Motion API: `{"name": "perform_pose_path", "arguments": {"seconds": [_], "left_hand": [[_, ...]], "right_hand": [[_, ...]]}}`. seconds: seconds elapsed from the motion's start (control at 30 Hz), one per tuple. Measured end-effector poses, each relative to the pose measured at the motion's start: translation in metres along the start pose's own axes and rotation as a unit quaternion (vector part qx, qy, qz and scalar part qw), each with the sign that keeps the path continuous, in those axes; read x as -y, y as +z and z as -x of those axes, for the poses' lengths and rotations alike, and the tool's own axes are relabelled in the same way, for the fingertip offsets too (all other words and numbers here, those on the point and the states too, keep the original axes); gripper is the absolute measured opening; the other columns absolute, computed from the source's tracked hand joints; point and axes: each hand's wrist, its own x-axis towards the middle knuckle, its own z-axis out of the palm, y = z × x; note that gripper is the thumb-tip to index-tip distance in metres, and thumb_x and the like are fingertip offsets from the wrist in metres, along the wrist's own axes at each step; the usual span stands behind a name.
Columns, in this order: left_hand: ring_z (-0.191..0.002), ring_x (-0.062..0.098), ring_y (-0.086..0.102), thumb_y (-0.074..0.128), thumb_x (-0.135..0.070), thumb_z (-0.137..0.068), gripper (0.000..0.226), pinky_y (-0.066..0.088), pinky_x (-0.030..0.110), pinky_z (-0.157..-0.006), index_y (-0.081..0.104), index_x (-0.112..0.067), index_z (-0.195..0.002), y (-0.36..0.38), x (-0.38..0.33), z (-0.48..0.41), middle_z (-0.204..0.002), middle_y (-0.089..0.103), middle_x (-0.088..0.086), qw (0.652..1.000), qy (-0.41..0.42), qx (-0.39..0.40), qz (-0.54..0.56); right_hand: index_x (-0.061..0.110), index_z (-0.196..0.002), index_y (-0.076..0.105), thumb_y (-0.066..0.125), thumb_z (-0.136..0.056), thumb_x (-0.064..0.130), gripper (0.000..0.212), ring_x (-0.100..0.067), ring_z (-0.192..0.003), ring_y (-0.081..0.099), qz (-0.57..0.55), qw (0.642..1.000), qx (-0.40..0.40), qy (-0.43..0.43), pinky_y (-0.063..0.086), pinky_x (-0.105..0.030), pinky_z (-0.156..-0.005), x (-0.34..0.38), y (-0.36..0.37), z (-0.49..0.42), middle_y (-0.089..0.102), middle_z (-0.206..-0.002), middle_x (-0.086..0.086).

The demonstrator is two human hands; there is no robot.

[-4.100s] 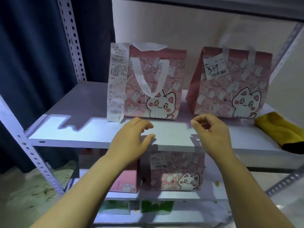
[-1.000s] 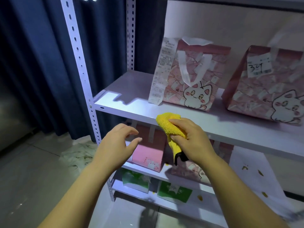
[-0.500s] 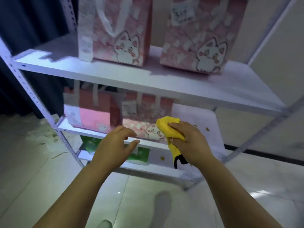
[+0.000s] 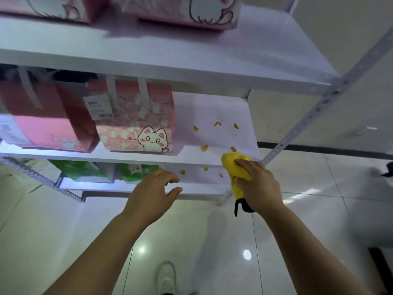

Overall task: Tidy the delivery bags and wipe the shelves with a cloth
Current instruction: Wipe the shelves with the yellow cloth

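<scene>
My right hand (image 4: 257, 184) grips a bunched yellow cloth (image 4: 235, 165) at the front right edge of the middle shelf (image 4: 191, 155). Several yellow crumbs (image 4: 217, 124) lie scattered on that shelf's right part. My left hand (image 4: 153, 189) hovers with its fingers apart and nothing in it, in front of the lower shelf (image 4: 191, 177). Two pink cat-print delivery bags (image 4: 136, 118) stand on the middle shelf's left part. Two more pink bags (image 4: 187, 11) stand on the top shelf (image 4: 170, 58), cut off by the frame.
Green bags (image 4: 138, 171) sit on the lower shelf at left, with a few more crumbs (image 4: 182, 172) beside them. A perforated metal upright (image 4: 319, 103) runs along the rack's right side. Glossy floor tiles (image 4: 319, 188) spread below, where a white shoe (image 4: 167, 273) shows.
The view has dropped from the top shelf to the lower ones. My right hand has carried the yellow cloth rightward to the middle shelf's front right edge. My left hand stays empty.
</scene>
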Motion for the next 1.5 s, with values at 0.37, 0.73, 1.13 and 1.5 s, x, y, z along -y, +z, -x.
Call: {"name": "perform_pose_path", "arguments": {"seconds": [0.37, 0.73, 1.13, 1.5], "left_hand": [[-0.114, 0.023, 0.042, 0.06, -0.028, -0.087, 0.041, 0.035, 0.029, -0.093, 0.055, -0.017, -0.126, 0.086, 0.043, -0.102, -0.122, 0.052, 0.001, 0.995, 0.041, 0.067, -0.059], [-0.086, 0.034, 0.065, 0.07, 0.008, -0.069, 0.023, 0.053, 0.036, -0.071, 0.069, 0.003, -0.092, 0.15, 0.074, -0.139, -0.099, 0.068, 0.015, 0.984, 0.077, -0.024, -0.159], [-0.07, 0.03, 0.069, 0.079, 0.003, -0.065, 0.02, 0.056, 0.035, -0.054, 0.074, -0.003, -0.084, 0.167, 0.084, -0.136, -0.088, 0.073, 0.012, 0.982, 0.086, -0.122, -0.114], [-0.072, 0.033, 0.067, 0.071, 0.002, -0.073, 0.013, 0.055, 0.036, -0.057, 0.073, -0.003, -0.085, 0.161, 0.088, -0.14, -0.089, 0.072, 0.012, 0.983, 0.086, -0.095, -0.133]], "right_hand": [[0.034, -0.133, 0.044, 0.056, -0.087, 0.03, 0.048, -0.034, -0.109, 0.049, 0.031, 0.999, -0.002, 0.042, 0.043, -0.044, -0.089, -0.03, 0.08, -0.085, 0.049, -0.133, 0.0], [0.028, -0.139, 0.032, 0.048, -0.092, 0.033, 0.051, -0.036, -0.113, 0.044, 0.095, 0.995, -0.028, 0.017, 0.039, -0.043, -0.091, -0.056, 0.138, -0.149, 0.035, -0.139, -0.01], [0.041, -0.138, 0.036, 0.047, -0.092, 0.033, 0.048, -0.038, -0.112, 0.041, 0.15, 0.963, 0.016, -0.224, 0.033, -0.043, -0.095, -0.015, 0.173, -0.205, 0.036, -0.146, -0.003], [0.041, -0.13, 0.049, 0.054, -0.088, 0.024, 0.047, -0.038, -0.1, 0.048, 0.16, 0.97, 0.001, -0.184, 0.038, -0.041, -0.09, -0.059, 0.153, -0.177, 0.041, -0.143, 0.0]]}}
